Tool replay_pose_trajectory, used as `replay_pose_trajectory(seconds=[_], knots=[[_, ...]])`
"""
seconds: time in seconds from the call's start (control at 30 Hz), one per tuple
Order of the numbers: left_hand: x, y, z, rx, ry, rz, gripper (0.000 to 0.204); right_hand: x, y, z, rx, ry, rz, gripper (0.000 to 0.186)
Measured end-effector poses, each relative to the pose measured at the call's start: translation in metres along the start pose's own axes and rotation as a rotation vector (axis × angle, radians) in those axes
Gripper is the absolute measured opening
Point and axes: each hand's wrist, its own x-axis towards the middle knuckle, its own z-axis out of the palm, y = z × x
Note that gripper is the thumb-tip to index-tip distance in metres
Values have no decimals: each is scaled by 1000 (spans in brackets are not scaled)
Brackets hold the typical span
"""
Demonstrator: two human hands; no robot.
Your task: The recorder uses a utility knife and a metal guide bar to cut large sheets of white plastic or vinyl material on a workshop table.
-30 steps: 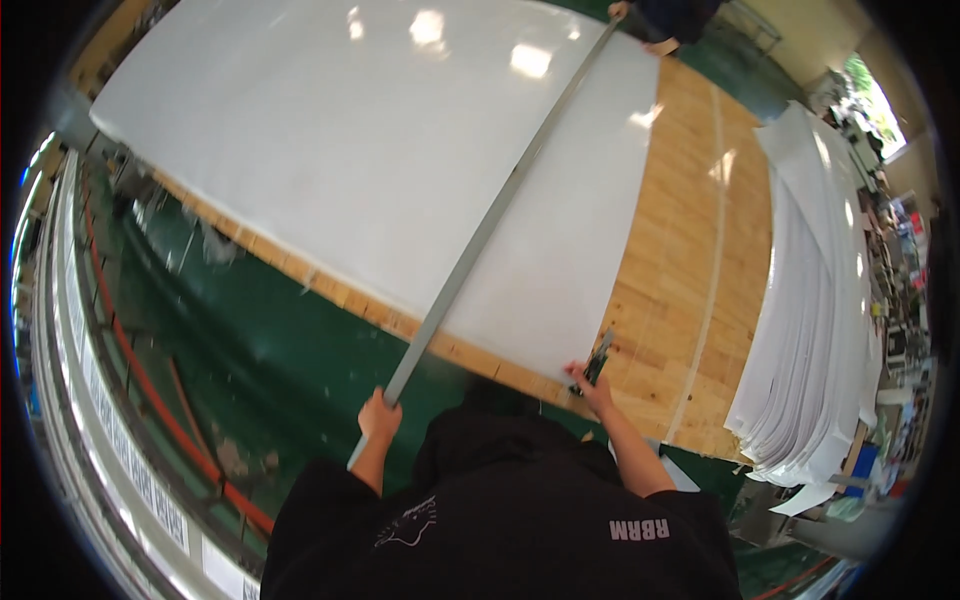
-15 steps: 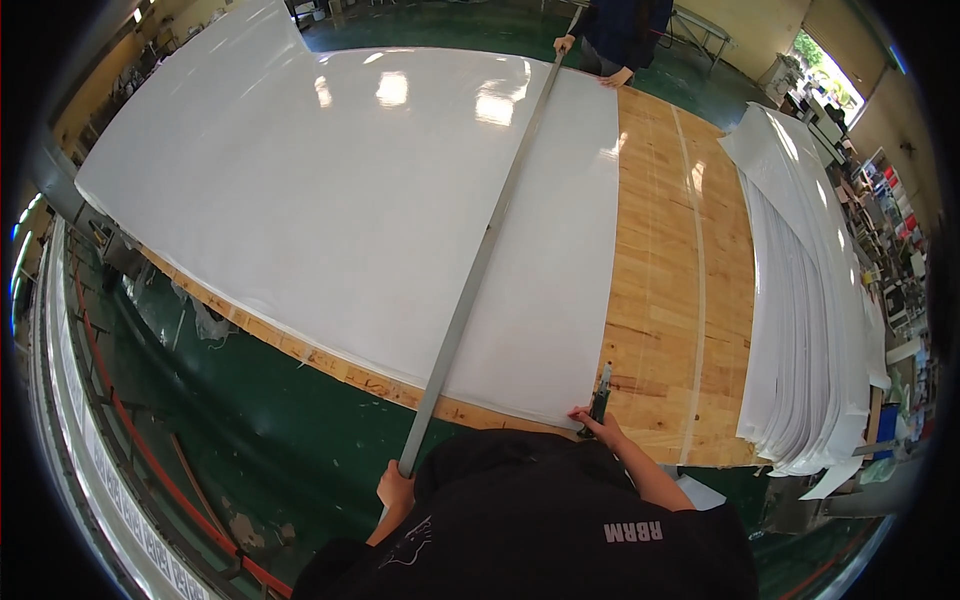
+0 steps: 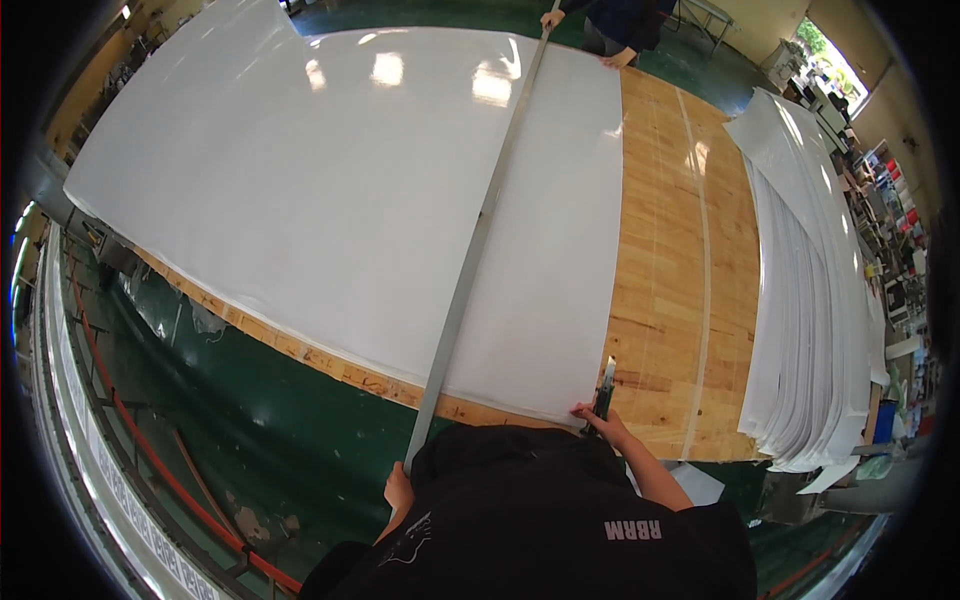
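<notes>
A long grey metal straightedge [image 3: 465,280] lies across a wide glossy white sheet [image 3: 300,180], running from my side to the far side of the table. My left hand [image 3: 398,488] is closed round its near end, which sticks out past the table's front edge. At the near right corner of the sheet, my right hand [image 3: 602,425] grips a dark utility knife [image 3: 604,390] with its blade pointing away from me. The thumb or a finger of that hand touches the sheet's edge. Across the table, a co-worker's hand [image 3: 552,19] holds the straightedge's far end; their other hand [image 3: 620,58] rests at the sheet's far right corner.
Bare wooden tabletop [image 3: 665,230] with a strip of clear tape shows right of the sheet. Beyond it, a thick stack of white sheets [image 3: 810,300] droops at the table's right end. A metal frame with an orange hose [image 3: 150,450] runs along the lower left.
The far end of the straightedge and the co-worker's hand on it have shifted slightly left. My view has tilted a little; my grips on the straightedge and knife are unchanged.
</notes>
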Motion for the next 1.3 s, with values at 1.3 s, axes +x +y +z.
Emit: replay_pose_trajectory(seconds=[1.3], knots=[[0, 28, -33, -80, -39, -69, 32, 15, 46, -13, 100, 6, 55, 50]])
